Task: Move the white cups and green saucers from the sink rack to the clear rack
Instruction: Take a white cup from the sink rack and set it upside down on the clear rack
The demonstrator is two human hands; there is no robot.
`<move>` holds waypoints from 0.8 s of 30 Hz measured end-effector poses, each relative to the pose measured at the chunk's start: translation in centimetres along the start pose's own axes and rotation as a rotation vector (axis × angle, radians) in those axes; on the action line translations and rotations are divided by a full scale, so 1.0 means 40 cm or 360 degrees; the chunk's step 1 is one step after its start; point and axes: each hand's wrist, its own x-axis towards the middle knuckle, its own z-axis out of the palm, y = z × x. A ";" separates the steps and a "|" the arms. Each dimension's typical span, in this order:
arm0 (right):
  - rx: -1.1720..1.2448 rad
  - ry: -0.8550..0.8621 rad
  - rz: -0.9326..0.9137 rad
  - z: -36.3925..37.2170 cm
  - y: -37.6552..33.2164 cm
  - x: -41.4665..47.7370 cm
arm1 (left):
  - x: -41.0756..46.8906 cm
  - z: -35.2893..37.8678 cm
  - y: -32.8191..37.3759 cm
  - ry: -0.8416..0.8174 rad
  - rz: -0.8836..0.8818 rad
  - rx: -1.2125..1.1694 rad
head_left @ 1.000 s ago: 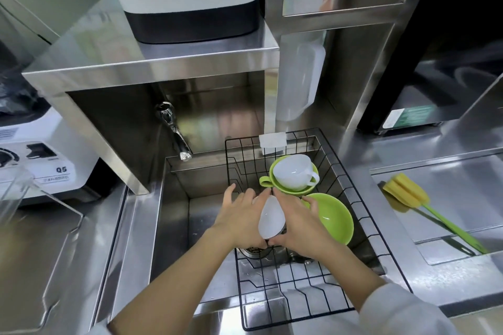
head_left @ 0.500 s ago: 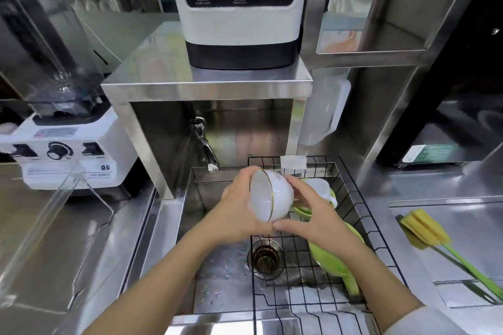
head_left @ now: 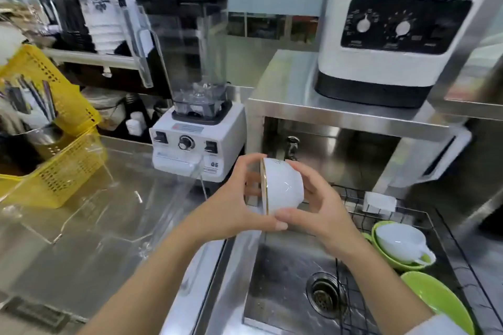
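A white cup [head_left: 283, 189] with a gold rim lies on its side in the air above the sink's left edge, held by both hands. My left hand [head_left: 236, 198] grips its rim side and my right hand [head_left: 315, 207] holds its base. Over the sink sits the black wire sink rack [head_left: 351, 307]. It holds another white cup [head_left: 400, 243] inside a green saucer [head_left: 381, 250], and a second green saucer [head_left: 438, 304] nearer to me. The clear rack [head_left: 114, 209] stands on the steel counter to the left.
A white blender [head_left: 196, 122] stands behind the clear rack. Yellow baskets [head_left: 60, 171] sit at the far left. A white appliance [head_left: 392, 43] rests on a steel shelf [head_left: 326, 106] over the sink [head_left: 285, 280], beside the tap [head_left: 291, 147].
Both hands lifted the white cup out of the sink rack and carried it up and left toward the counter. My view swung left, bringing the clear rack and blender into sight.
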 end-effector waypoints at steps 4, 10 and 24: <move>-0.0018 -0.0076 -0.0105 0.122 -0.039 0.070 | -0.068 -0.132 -0.012 0.0209 0.0033 0.0221; -0.0211 -0.0253 -0.0213 0.322 -0.103 0.175 | -0.166 -0.329 -0.046 0.0443 0.0153 0.0556; -0.0906 -0.0348 -0.0232 0.723 -0.125 0.396 | -0.233 -0.684 -0.264 0.0689 -0.0048 0.1583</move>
